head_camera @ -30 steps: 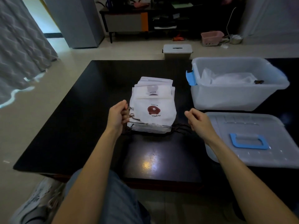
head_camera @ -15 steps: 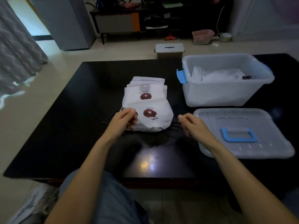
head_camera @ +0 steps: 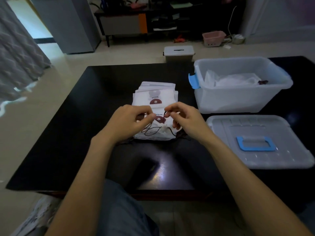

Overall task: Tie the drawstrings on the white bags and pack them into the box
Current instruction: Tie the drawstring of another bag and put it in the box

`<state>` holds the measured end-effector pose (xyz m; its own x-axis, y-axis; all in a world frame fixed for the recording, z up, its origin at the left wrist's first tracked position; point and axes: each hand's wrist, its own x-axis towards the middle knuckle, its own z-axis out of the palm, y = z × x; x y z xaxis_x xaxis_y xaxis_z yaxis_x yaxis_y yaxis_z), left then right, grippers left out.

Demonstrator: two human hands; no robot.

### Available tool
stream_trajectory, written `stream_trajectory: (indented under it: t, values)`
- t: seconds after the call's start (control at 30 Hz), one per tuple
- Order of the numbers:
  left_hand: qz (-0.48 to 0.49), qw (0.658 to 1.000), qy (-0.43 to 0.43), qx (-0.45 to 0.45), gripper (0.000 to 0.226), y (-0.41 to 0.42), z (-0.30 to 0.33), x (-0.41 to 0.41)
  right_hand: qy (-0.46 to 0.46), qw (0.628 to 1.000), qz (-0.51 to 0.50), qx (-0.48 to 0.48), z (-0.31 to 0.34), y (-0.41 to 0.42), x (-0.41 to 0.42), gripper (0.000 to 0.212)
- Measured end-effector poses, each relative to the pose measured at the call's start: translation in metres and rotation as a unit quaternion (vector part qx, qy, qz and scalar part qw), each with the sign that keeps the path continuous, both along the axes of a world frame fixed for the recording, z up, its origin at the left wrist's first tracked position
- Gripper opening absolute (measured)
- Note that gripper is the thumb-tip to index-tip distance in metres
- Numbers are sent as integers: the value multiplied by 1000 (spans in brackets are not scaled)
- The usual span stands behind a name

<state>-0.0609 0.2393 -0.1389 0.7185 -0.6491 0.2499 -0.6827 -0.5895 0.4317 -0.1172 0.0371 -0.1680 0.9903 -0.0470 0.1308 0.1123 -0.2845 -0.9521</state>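
Observation:
A stack of white drawstring bags [head_camera: 156,97] with brown logos lies in the middle of the black table [head_camera: 68,133]. The top bag [head_camera: 157,133] has its mouth gathered, and dark drawstrings [head_camera: 151,131] loop across it. My left hand [head_camera: 129,121] and my right hand [head_camera: 183,118] hover close together over this bag, each pinching a string end. The clear plastic box [head_camera: 238,97] with blue latches stands at the right and holds white bags [head_camera: 233,80].
The box's lid [head_camera: 255,142] with a blue handle lies flat on the table in front of the box. A small lidded bin [head_camera: 179,53] sits on the floor beyond the table's far edge. A pink basket [head_camera: 214,38] and dark furniture stand farther back.
Both hands have moved inward from the sides of the stack and now meet over the top bag, whose mouth has drawn together.

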Motion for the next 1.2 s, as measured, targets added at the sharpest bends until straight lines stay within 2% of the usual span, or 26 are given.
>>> stream_trajectory:
  t: [0.07,0.13,0.23,0.3,0.4,0.47,0.53,0.63,0.73,0.8,0.9,1.0,1.1,1.2]
  values:
    - [-16,1000,-26,-7,31,-10,11,-2,14,998,58,-22,5,1,-3,23]
    - [-38,998,-46,-8,31,-20,19,0,35,994,102,-4,7,4,-5,29]
    - [-47,996,-69,-3,28,-34,27,2,23,996,75,45,13,7,-7,13]
    - [-10,995,-93,-30,20,-42,24,6,24,996,40,76,14,5,-8,11]
    - [119,981,-100,-115,28,-45,7,10,52,992,12,117,13,-3,-7,13]
    - [137,972,-44,-187,20,-45,-5,2,70,986,-11,152,11,-9,-6,9]
    - [109,970,55,-210,17,-47,-16,-11,86,978,-32,185,8,-15,-5,3]
    - [63,967,169,-179,27,-54,-31,-23,97,971,-33,218,6,-19,-5,6]
    - [49,968,199,-146,19,-59,-39,-24,92,969,11,228,7,-22,-9,13]
    - [46,953,240,-178,16,-59,-39,-23,82,976,35,200,8,-27,-13,13]
    - [45,929,294,-222,12,-54,-35,-21,45,994,59,76,4,-35,-17,12]
    - [51,901,349,-254,23,-47,-35,-24,6,997,66,-27,-4,-35,-15,11]
    - [68,867,405,-284,31,-42,-36,-29,-87,986,44,-137,-13,-29,-11,7]
    - [52,865,407,-290,17,-39,-37,-35,-171,960,25,-220,-16,-23,-9,8]
